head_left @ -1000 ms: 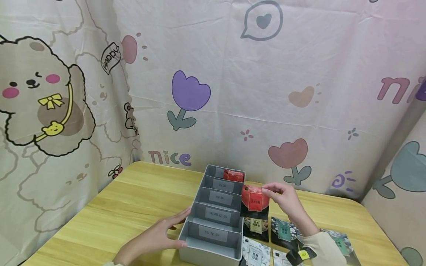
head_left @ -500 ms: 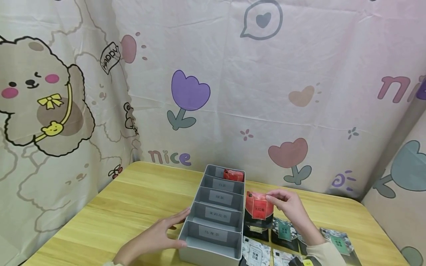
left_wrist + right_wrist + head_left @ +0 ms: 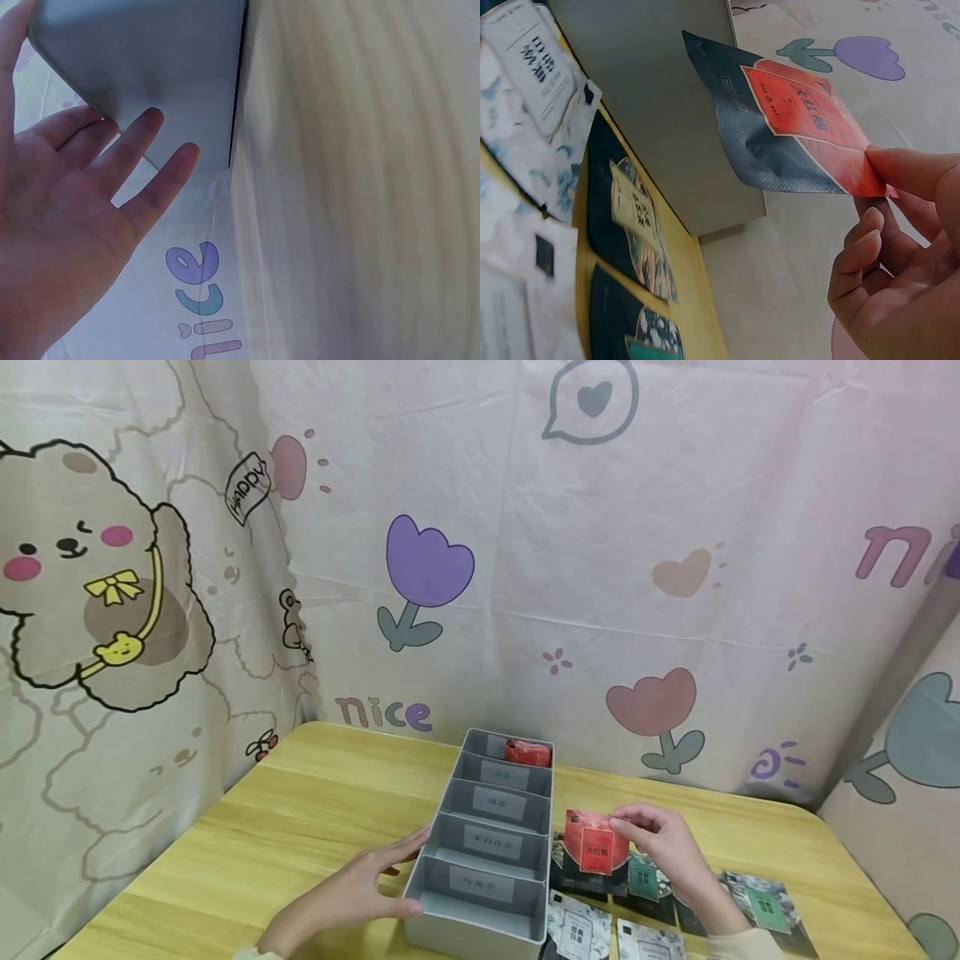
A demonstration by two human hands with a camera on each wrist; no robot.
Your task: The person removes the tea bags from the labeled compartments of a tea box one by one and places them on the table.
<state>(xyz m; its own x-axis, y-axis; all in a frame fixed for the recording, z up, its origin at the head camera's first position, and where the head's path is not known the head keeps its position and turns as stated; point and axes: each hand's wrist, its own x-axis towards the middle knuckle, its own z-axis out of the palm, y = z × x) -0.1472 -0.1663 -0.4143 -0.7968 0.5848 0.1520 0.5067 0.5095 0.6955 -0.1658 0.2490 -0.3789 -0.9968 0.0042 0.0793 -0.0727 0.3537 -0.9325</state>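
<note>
My right hand (image 3: 663, 843) pinches the upper right corner of a red and black tea sachet (image 3: 596, 843) between thumb and fingers. In the right wrist view the sachet (image 3: 802, 112) hangs in the air beside the box wall, above other sachets. A long grey divided box (image 3: 476, 933) stands to its left, with a paper label in each compartment. Another red sachet (image 3: 527, 752) lies in the farthest compartment. My left hand (image 3: 360, 889) is spread along the box's left side, thumb at the near corner. Straight fingers against the grey wall (image 3: 142, 60) show in the left wrist view.
Right of the box, more sachets lie on the wooden table (image 3: 300, 810): white ones (image 3: 579, 928), a green-labelled one (image 3: 643, 881), a green and white one (image 3: 768, 906) farther right, and a yellow-labelled one (image 3: 634, 206). A printed curtain (image 3: 487, 568) hangs behind the table.
My right hand has brought the red tea sachet from beside the box's far half toward me and slightly right, over the lying sachets. The left hand and the box stay put.
</note>
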